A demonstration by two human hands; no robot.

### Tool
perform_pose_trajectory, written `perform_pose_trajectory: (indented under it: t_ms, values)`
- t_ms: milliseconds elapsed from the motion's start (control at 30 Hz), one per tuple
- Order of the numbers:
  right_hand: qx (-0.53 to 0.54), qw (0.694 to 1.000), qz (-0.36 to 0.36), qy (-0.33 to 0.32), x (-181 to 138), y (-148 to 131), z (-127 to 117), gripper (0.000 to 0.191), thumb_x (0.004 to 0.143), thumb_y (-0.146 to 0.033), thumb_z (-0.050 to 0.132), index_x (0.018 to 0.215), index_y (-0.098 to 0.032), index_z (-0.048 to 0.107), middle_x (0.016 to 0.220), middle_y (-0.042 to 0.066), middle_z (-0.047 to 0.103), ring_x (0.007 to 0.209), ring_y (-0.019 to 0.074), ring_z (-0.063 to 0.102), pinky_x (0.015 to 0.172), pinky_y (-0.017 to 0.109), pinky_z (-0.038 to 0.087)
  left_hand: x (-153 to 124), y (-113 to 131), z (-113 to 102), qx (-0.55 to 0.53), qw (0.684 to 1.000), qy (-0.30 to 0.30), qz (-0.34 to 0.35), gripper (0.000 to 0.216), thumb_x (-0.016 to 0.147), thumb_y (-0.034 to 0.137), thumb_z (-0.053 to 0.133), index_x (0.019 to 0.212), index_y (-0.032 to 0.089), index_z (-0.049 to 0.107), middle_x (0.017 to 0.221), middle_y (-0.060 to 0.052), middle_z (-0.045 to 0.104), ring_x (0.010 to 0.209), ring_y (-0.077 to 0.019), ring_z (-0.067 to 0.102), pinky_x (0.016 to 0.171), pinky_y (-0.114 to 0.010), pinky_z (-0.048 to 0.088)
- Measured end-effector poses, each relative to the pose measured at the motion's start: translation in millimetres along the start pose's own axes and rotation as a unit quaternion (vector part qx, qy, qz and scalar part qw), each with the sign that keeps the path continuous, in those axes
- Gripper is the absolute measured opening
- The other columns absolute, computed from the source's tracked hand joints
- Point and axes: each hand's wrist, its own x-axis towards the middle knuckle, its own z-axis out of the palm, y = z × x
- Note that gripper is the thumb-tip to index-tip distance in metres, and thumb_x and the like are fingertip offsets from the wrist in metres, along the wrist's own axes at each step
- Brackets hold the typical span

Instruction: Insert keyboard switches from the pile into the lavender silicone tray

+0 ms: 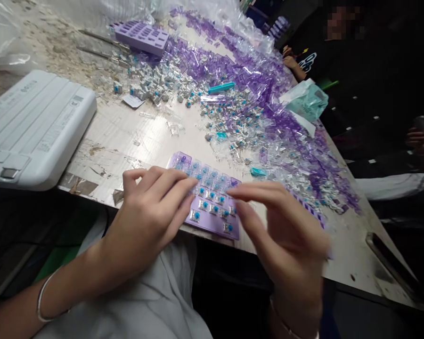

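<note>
Left hand (151,207) and right hand (286,230) on a half-dressed purple tray (211,223)

So that tray sits right at the near edge of the worktop (123,127), with a hand on either side. Left one is bent over its left side, fingers bunched with the tips at the pieces; can't tell if anything's pinched in there. Right one is at the other side, thumb and forefinger curved toward each other by the edge. It's blurry, so I can't say whether they've got hold of a tiny part or the tray itself.

Progress-wise I'd call it partway. The far rows look done: clear covers (205,170) over the blue bits, plus a purple see-through one (182,161) at the far left corner. Nearer rows have bare switches (215,208), seated but with no cover on, so if every one gets a cover, that's what's left. Nearest row has a bare stretch between two switches; no idea if that's a missing part or just how it's laid out. Fingers hide a few spots too, so I'm not giving a count.

No shortage of parts, anyway: loose switches (159,77) are heaped beyond the tray, with a big spread of purple clear pieces (261,84) behind them. Another purple block (141,38) with slots lies at the far side, near some tweezers (102,39).
</note>
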Motion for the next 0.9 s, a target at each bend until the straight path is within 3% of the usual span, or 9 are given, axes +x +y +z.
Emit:
perform_pose_trajectory:
  t_ms: [133,333,567,900]
  values:
    - [-0.003,0.998,-0.018,-0.053,23,14,18,0.016,0.088,-0.014,0.062,0.102,-0.019,0.064,0.097,0.004,0.063,0.093,0.0166,0.06,0.081,0.032,0.051,-2,0,-6,-0.012,0.999,0.009,-0.033,0.023,0.093,0.017,0.053,0.115,0.014,0.058,0.108,-0.007,0.066,0.101,-0.0195,0.06,0.088,-0.036,0.037]
    - [0.016,0.995,-0.054,-0.079,25,17,25,0.013,0.088,-0.014,0.062,0.1,-0.019,0.063,0.102,0.006,0.061,0.1,0.0191,0.059,0.088,0.037,0.05,-15,-6,-3,0.039,0.997,0.01,0.066,0.027,0.09,0.013,0.055,0.116,0.007,0.058,0.119,-0.014,0.066,0.103,-0.0221,0.064,0.087,-0.035,0.047]
    - [0.028,0.994,-0.045,-0.099,18,11,26,0.015,0.09,-0.013,0.06,0.104,-0.018,0.063,0.104,0.006,0.06,0.102,0.0177,0.059,0.09,0.037,0.049,-24,-7,-4,0.042,0.995,0.023,0.084,0.02,0.089,0.017,0.055,0.104,0.007,0.062,0.106,-0.015,0.068,0.092,-0.0252,0.065,0.077,-0.039,0.052]
    - [0.018,0.995,-0.074,-0.058,8,8,29,0.024,0.086,-0.007,0.063,0.108,-0.018,0.063,0.099,0.004,0.063,0.093,0.0142,0.06,0.082,0.029,0.052,-27,-15,-10,-0.066,0.992,0.02,0.106,0.033,0.09,0.014,0.055,0.12,0.001,0.053,0.107,-0.016,0.067,0.1,-0.0223,0.062,0.087,-0.035,0.054]
